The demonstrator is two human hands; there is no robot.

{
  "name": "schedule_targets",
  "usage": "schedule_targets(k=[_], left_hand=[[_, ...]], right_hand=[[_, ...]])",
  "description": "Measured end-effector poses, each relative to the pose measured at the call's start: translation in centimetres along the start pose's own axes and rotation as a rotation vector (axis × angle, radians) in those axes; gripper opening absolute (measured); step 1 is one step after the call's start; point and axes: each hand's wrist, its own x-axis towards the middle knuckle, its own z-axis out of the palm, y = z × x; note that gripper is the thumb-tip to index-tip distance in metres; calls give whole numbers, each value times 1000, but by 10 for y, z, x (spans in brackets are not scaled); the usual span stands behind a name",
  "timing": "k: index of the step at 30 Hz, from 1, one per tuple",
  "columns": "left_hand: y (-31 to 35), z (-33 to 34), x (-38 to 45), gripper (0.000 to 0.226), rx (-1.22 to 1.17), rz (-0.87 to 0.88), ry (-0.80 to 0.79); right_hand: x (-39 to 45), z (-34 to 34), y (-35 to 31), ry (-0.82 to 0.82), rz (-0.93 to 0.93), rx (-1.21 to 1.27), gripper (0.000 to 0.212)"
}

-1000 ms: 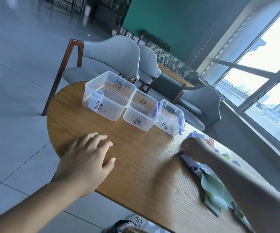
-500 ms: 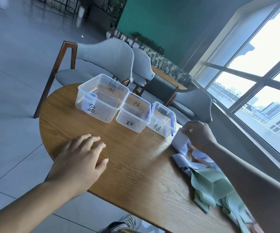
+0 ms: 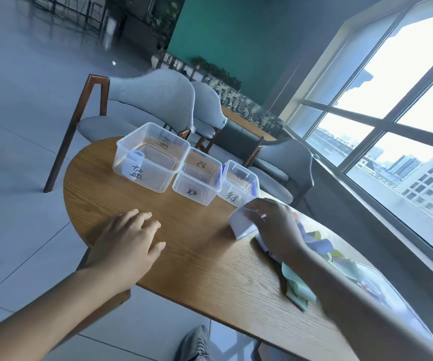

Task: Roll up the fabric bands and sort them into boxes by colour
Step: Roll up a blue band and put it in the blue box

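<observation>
One rolled band [image 3: 135, 158], pale blue, sits inside the large clear box [image 3: 153, 156] at the far left of the row, so by my reading the sorting has only just begun. Next to it, the middle box [image 3: 197, 179] looks bare of fabric, and the small box [image 3: 240, 185] with blue clips, at the right end of the row, shows nothing I can make out as a band. All three stand side by side toward the far edge of the round wooden table [image 3: 205, 267].

Nearer the left edge, the left hand [image 3: 129, 241] lies flat on the wood, fingers relaxed and holding nothing, well apart from any fabric.

Further right, the right hand [image 3: 272, 225] pinches one end of a pale lilac-white band [image 3: 240, 225], which sticks out to the left of the fingers just in front of the small box; the rest of it runs under the palm and cannot be followed. Behind and to the right of that wrist lies the loose pile [image 3: 303, 282] of green, blue and pale bands along the right edge, still unrolled, which is nearly the whole job left
</observation>
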Motion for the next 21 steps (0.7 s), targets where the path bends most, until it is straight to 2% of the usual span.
schedule_targets(k=[4, 8, 13, 16, 21], left_hand=[[6, -2, -5, 44, -76, 56, 18], [23, 1, -14, 41, -191, 195, 4], [48, 9, -28, 33, -301, 300, -46], [64, 14, -35, 26, -327, 347, -51], [87, 24, -40, 21, -329, 388, -87]], right_hand=[[-55, 20, -14, 1, -113, -70, 18], [-96, 33, -21, 39, -199, -93, 16], [-130, 47, -8, 43, -251, -115, 35], [-146, 46, -4, 100, -309, -104, 28], [-163, 51, 8, 116, -127, 128, 13]])
